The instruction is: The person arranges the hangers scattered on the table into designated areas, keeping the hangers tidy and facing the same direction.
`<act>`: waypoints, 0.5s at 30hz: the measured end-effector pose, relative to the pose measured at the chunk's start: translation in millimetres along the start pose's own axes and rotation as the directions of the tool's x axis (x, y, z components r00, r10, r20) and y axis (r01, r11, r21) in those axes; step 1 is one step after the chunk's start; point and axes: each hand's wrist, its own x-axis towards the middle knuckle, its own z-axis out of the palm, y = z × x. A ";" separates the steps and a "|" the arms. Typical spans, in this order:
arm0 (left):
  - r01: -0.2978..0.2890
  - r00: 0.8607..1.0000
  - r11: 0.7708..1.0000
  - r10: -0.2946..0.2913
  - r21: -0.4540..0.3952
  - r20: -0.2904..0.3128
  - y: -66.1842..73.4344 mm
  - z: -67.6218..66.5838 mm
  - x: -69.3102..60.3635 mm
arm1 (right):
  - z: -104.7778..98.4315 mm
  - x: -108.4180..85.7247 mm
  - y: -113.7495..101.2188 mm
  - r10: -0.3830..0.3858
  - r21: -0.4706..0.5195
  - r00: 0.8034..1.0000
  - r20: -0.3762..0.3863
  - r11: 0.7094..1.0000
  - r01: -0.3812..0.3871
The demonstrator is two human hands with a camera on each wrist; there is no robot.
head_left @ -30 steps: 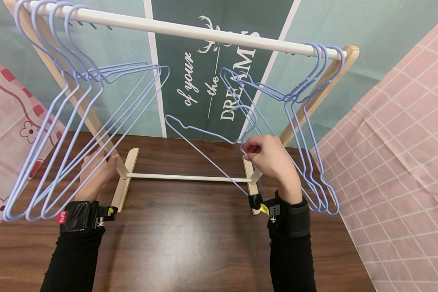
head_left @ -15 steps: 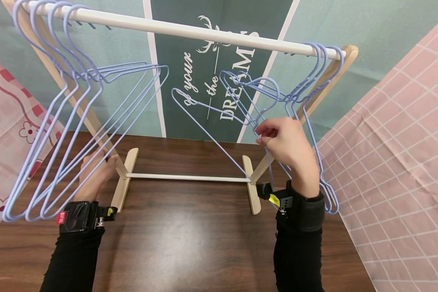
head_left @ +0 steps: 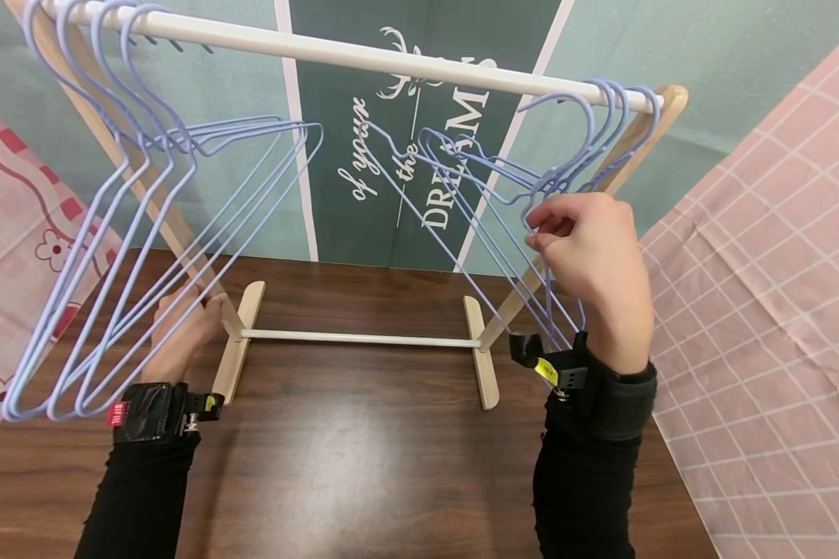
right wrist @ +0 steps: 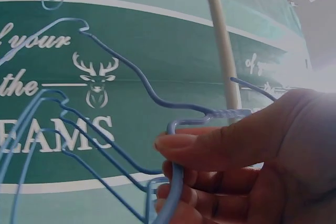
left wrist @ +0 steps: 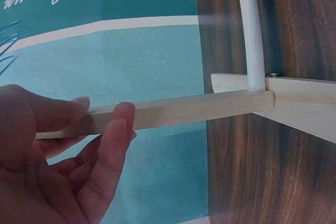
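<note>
My right hand (head_left: 594,256) pinches a blue wire hanger (right wrist: 226,114) by its shoulder, just below the twisted neck, between thumb and fingers. In the head view the curved hook (head_left: 590,128) is up at the white rail (head_left: 391,64), with its free tip pointing left. Whether the hook touches the rail cannot be told. My left hand (head_left: 187,322) grips the rack's left wooden upright (left wrist: 178,111) low down, thumb on one side and fingers on the other.
Several blue hangers (head_left: 175,186) hang at the rail's left end. More hangers (head_left: 643,144) hang at the right end, close behind my right hand. The rack's feet (head_left: 239,341) stand on a brown wooden table (head_left: 335,466). Patterned cloths (head_left: 762,310) border the sides.
My right hand has moved up and to the right with the hanger, bringing its hook from well below the rail to rail height. My left hand has stayed on the upright.
</note>
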 end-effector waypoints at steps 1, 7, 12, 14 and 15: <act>-0.007 1.000 1.000 0.007 0.003 -0.001 1.3 -1.2 -0.9 | -1.3 0.6 -0.4 0.002 -0.006 1.000 -0.012 1.000 -0.002; 0.015 0.999 1.000 -0.016 -0.015 -0.033 8.3 -4.3 -5.7 | -10.1 5.7 -0.5 0.013 -0.018 0.998 -0.063 1.000 -0.014; 0.000 0.998 1.000 -0.001 -0.027 -0.055 -0.6 1.6 1.4 | -14.4 11.1 -2.8 0.032 -0.056 0.994 -0.106 0.998 -0.038; -0.012 0.999 0.999 0.010 -0.049 -0.045 -5.3 3.9 4.3 | -15.0 12.5 -4.1 0.039 -0.071 0.993 -0.111 0.996 -0.047; -0.010 0.999 0.999 0.008 -0.052 -0.045 -12.6 9.8 9.5 | -14.7 13.3 -3.8 0.042 -0.067 0.993 -0.108 0.997 -0.049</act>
